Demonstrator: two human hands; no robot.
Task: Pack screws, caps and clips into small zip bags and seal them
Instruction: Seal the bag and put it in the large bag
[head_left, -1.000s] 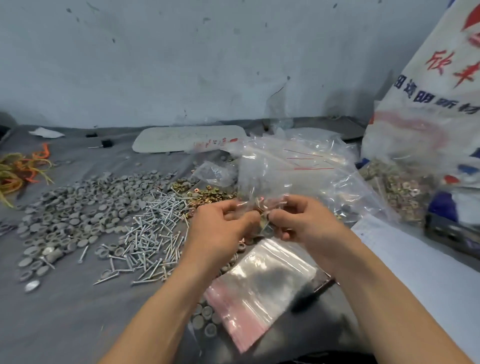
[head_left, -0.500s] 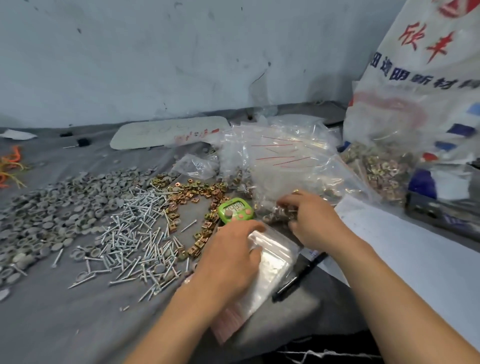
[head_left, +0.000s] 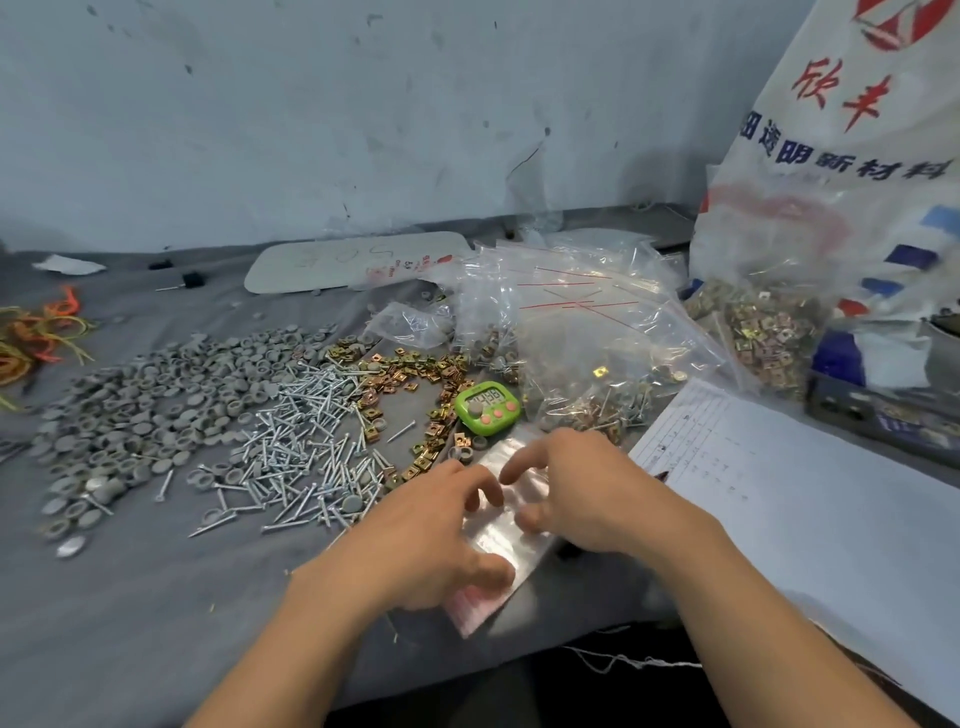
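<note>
Seemingly midway — filled bags pile up beyond the right hand, yet screws, caps and clips lie loose beyond the left hand, while both hands rest loose-fingered, close together, on empty bags — clamped on nothing.

Upper right of frame, white woven sack: large red characters 欣丰, under them a blue row reading 透明新材料, preceded by a half-hidden character. Red emblem at sack's top, cropped, no lettering legible. Centre, green timer: dark digits, too blurred to read. Upper centre, white board: faint handwriting plus small red print, illegible. Right of centre, ruled paper sheet: handwritten entries in the table, too small to read.
</note>
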